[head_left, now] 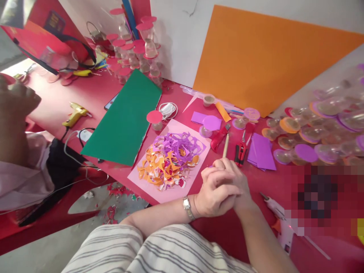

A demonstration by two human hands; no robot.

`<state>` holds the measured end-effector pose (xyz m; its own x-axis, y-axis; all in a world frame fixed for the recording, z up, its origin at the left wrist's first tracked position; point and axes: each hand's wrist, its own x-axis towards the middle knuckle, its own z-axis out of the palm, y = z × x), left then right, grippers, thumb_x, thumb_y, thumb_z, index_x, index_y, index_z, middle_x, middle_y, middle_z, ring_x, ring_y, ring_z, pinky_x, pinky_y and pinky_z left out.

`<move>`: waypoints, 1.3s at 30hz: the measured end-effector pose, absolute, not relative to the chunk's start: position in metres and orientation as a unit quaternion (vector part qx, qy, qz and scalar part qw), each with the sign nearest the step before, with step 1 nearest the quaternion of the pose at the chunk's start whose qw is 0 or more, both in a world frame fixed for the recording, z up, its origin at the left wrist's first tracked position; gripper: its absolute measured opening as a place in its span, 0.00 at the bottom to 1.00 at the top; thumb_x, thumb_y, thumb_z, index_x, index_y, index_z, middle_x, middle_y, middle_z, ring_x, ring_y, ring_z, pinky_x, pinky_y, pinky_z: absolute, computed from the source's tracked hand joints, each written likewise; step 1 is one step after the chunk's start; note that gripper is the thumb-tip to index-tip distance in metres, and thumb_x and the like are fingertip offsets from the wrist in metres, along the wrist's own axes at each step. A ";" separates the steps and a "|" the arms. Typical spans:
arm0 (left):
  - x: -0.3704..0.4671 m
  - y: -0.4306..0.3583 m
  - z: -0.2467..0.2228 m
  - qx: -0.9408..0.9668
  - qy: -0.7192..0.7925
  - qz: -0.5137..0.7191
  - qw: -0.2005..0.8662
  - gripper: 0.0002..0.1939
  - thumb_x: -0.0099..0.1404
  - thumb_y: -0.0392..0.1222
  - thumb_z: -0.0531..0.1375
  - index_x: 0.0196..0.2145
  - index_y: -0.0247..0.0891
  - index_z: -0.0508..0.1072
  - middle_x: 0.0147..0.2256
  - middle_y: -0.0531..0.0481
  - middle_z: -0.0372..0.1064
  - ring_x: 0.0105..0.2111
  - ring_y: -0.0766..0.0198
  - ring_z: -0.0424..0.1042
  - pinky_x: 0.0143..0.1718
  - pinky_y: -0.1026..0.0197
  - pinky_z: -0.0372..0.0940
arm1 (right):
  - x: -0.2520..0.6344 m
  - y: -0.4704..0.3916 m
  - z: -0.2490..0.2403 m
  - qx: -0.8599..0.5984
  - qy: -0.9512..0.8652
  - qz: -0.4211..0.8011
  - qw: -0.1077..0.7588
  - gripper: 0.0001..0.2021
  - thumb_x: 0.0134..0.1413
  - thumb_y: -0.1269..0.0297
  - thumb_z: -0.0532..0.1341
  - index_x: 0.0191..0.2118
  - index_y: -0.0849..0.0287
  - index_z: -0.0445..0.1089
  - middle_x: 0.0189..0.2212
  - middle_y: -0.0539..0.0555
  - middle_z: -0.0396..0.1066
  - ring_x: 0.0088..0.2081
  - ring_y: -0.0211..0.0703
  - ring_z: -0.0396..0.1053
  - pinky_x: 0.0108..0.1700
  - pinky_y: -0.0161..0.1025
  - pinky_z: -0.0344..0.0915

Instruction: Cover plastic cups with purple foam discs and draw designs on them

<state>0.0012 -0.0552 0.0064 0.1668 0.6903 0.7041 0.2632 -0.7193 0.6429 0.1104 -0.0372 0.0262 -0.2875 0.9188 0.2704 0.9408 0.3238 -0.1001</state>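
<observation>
At left lies the green board [125, 121]. Next, the scraps [170, 161] make a heap on the pink sheet [174, 127], just left of the hands. The left hand [213, 191] is curled against the right hand [238, 182]; whether either holds something, I cannot tell. The stick [226, 146] shows directly beyond them, and the pliers [241, 152] are near, on its right.

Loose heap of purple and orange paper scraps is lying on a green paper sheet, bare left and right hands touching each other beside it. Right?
Wrong sheet: in the head view, the loose purple-and-orange paper scraps lie on a pale pink paper sheet. The bare left hand and right hand do touch beside it.
</observation>
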 end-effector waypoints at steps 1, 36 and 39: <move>0.001 -0.055 0.005 0.742 0.327 0.550 0.199 0.08 0.64 0.37 0.57 0.39 0.44 0.75 0.44 0.45 0.67 0.47 0.56 0.64 0.53 0.51 0.59 | 0.110 -0.037 0.027 -0.579 -0.803 -0.038 0.137 0.05 0.59 0.69 0.56 0.31 0.55 0.62 0.29 0.51 0.64 0.33 0.42 0.61 0.34 0.37 0.57; -0.014 -0.060 0.003 0.795 0.198 0.547 0.171 0.10 0.62 0.54 0.61 0.31 0.46 0.72 0.45 0.47 0.70 0.51 0.52 0.62 0.56 0.48 0.57 | 0.157 -0.116 0.041 -0.667 -0.693 -0.108 0.250 0.19 0.63 0.60 0.56 0.58 0.59 0.60 0.46 0.62 0.70 0.48 0.51 0.68 0.51 0.50 0.64; -0.012 -0.053 0.005 0.743 0.277 0.572 0.210 0.12 0.66 0.53 0.59 0.41 0.44 0.70 0.49 0.44 0.66 0.52 0.52 0.63 0.56 0.47 0.59 | 0.192 -0.156 0.027 -0.748 -0.599 -0.119 0.262 0.17 0.62 0.54 0.57 0.51 0.60 0.64 0.40 0.62 0.72 0.43 0.52 0.69 0.47 0.50 0.66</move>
